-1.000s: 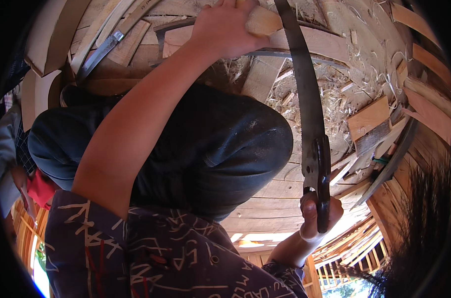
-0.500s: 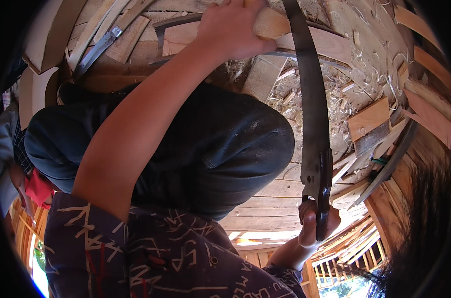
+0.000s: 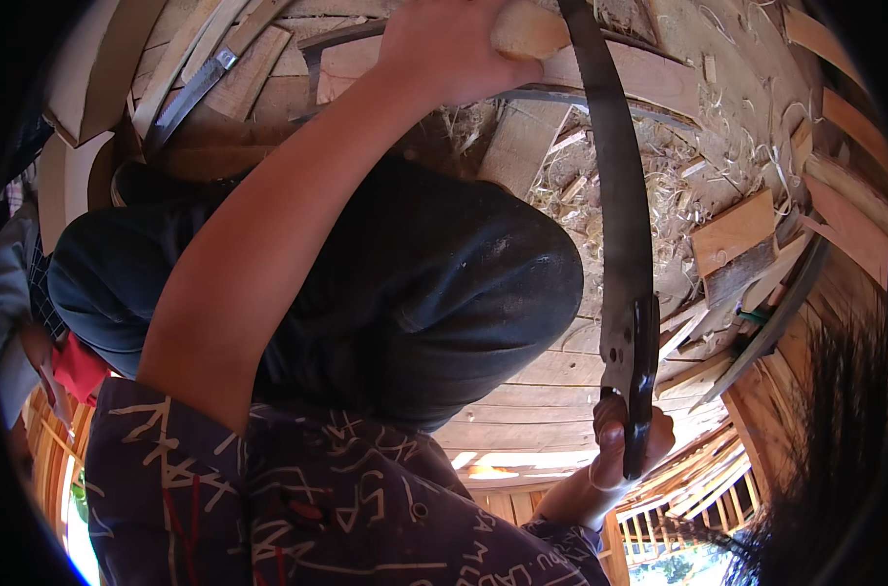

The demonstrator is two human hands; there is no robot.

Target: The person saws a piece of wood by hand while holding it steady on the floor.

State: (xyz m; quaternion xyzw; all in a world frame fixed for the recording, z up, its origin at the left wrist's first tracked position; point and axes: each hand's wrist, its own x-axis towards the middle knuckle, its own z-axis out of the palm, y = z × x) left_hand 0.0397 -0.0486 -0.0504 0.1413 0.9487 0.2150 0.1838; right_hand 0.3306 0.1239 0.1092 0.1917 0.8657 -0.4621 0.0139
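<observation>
While the right hand (image 3: 612,444) is curled around the shiny black handle (image 3: 643,366) of a long, dark metal saw (image 3: 620,186) right of centre, the left hand (image 3: 444,54) touches a pale, chunky wood block (image 3: 529,31) up top. Its fingertips are cut off — I cannot tell how open it is.

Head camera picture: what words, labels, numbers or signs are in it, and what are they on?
Dark shirt: pale letter-like marks and a few red strokes. I won't copy printed words; some marks bend into folds or are too small to read.
Handsaw in the right hand: no lettering I can make out.
Wood block at the left hand: none I can make out.
</observation>
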